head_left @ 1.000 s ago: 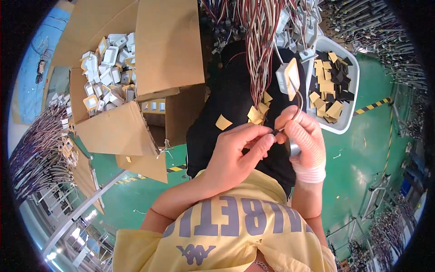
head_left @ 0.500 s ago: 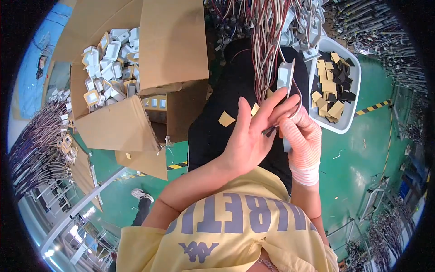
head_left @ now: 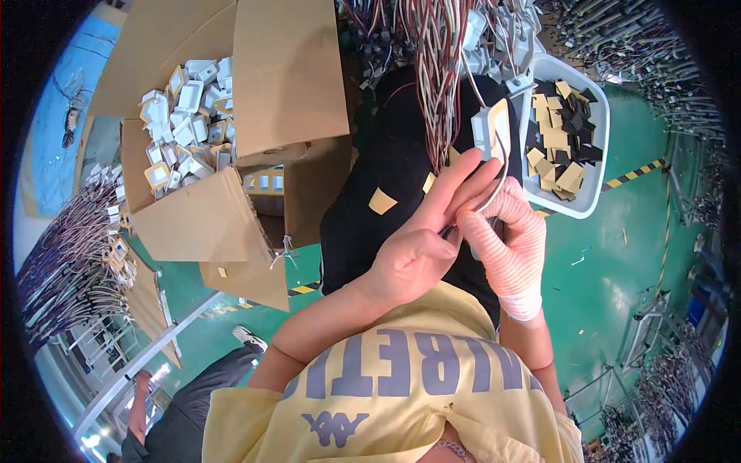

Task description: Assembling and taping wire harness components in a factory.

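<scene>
A white plastic housing with a tan-rimmed face stands tilted just past the fingertips of my bare left hand. From it a thin grey cable loops down between my hands. My left index and middle fingers stretch along the cable, and the thumb is folded over the palm. A dark bit of cable end shows by that thumb; the other left fingers are hidden. My right hand, in a striped knit glove, is closed, pinching the cable against the left fingers. Both hands are above my dark-clad lap.
An open cardboard box at left holds many white housings. At right is a white tub of tan and black pads. Bundled red and white wires hang ahead. Loose tan pads lie on my lap. A person's dark-clothed leg shows lower left.
My left thumb has folded down from upright to across the palm. The housing has turned, showing more of its tan-rimmed face. A person has come farther into view at lower left.
</scene>
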`<state>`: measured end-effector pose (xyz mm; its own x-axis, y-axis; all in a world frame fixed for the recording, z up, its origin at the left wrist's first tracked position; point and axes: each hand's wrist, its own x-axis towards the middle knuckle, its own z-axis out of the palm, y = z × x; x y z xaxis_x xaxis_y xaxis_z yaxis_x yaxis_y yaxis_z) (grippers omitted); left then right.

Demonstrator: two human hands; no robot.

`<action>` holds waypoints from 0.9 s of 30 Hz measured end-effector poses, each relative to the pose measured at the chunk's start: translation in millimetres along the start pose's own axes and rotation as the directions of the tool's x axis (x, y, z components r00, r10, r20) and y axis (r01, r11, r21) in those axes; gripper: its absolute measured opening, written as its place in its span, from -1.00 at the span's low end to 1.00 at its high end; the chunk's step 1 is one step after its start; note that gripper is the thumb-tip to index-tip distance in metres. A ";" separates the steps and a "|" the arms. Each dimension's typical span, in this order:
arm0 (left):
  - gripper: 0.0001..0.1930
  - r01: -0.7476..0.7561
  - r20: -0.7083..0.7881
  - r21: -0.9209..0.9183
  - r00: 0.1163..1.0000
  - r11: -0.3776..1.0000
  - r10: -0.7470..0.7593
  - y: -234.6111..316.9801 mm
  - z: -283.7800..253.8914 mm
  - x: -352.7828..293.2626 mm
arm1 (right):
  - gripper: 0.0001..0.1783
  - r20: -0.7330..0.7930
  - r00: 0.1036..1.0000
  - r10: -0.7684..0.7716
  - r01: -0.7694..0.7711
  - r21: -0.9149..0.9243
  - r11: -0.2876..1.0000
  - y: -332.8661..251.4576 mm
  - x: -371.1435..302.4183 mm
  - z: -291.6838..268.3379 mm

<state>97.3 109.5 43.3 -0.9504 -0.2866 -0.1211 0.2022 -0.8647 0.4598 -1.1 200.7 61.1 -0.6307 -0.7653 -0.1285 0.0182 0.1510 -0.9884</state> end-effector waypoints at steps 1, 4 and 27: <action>-0.06 0.004 0.010 -0.056 1.000 0.998 -0.003 1.8 1.3 0.7 | -0.92 -0.004 1.000 0.000 0.000 0.002 1.000 1.9 0.6 -1.6; -0.04 0.014 0.030 -0.087 0.999 0.996 -0.011 2.7 0.0 0.0 | -0.99 0.031 0.996 0.083 -0.086 0.096 0.992 5.2 -0.1 -5.6; -0.15 0.109 -0.067 -0.081 0.991 0.991 -0.115 17.7 0.3 -8.4 | -0.82 -0.076 0.973 0.219 -0.163 0.450 0.878 14.5 5.4 -16.5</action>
<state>108.8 96.7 52.7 -0.9493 -0.2126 -0.2316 0.1158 -0.9213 0.3711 -17.0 209.1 47.4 -0.6684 -0.6638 -0.3356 0.4678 -0.0243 -0.8835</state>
